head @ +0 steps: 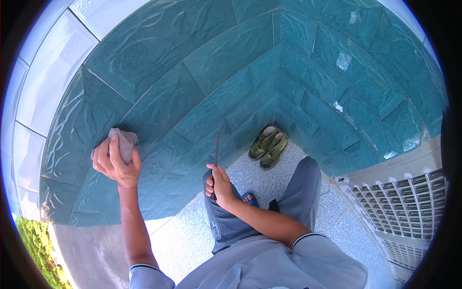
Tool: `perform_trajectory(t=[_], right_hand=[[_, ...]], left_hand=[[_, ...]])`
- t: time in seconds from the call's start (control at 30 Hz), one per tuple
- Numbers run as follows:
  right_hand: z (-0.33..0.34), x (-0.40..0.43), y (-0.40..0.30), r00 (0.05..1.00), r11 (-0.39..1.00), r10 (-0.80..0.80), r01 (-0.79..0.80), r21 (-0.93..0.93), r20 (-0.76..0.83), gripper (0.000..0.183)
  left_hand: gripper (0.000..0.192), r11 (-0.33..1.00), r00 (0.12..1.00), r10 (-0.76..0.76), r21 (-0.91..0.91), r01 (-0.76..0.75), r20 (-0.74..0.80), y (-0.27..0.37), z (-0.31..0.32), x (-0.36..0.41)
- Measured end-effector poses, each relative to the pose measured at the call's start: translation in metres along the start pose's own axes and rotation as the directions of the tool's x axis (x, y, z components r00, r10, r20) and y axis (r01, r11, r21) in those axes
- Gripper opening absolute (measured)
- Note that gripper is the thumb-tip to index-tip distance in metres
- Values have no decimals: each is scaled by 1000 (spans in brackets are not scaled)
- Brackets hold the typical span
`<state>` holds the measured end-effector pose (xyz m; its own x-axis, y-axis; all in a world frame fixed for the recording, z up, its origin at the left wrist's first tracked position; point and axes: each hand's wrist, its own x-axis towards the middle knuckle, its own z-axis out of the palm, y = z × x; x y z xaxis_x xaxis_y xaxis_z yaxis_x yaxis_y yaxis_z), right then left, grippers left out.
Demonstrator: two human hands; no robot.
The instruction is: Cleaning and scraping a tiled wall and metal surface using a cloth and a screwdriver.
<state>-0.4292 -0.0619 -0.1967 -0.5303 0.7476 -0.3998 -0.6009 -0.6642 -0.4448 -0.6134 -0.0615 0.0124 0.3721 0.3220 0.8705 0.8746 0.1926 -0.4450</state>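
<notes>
My left hand (117,162) is closed around a bunched grey-mauve cloth (125,142) and presses it to the blue-green tiled wall (158,97). In my right hand (219,186) is a thin tool with a long narrow shaft (217,148) and a dark handle, perhaps a screwdriver; its kind is not certain. The shaft points up towards the lower wall courses, and whether its tip touches the tiles I cannot tell. My right fist is above my left knee.
A pair of green lace-up shoes (269,147) stands on the speckled floor (249,173) in the wall corner. To the right is a pale louvred grille (400,206). Whitish patches (343,60) mark the right wall. White tiles (54,72) border the left wall above.
</notes>
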Motion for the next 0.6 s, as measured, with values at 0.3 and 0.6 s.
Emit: perform_trajectory(t=[0.3, 0.6], right_hand=[[-2, 1, -2, 1000, 999, -20, 21, -28, 10, 27], [5, 1, -7, 1000, 1000, -1, 1, 19, 10, 27]], left_hand=[[49, 1000, 1000, -4, 5, 4, 11, 0, -1, -2], [49, 1000, 1000, -9, 1, 9, 6, 1, 0, -2]])
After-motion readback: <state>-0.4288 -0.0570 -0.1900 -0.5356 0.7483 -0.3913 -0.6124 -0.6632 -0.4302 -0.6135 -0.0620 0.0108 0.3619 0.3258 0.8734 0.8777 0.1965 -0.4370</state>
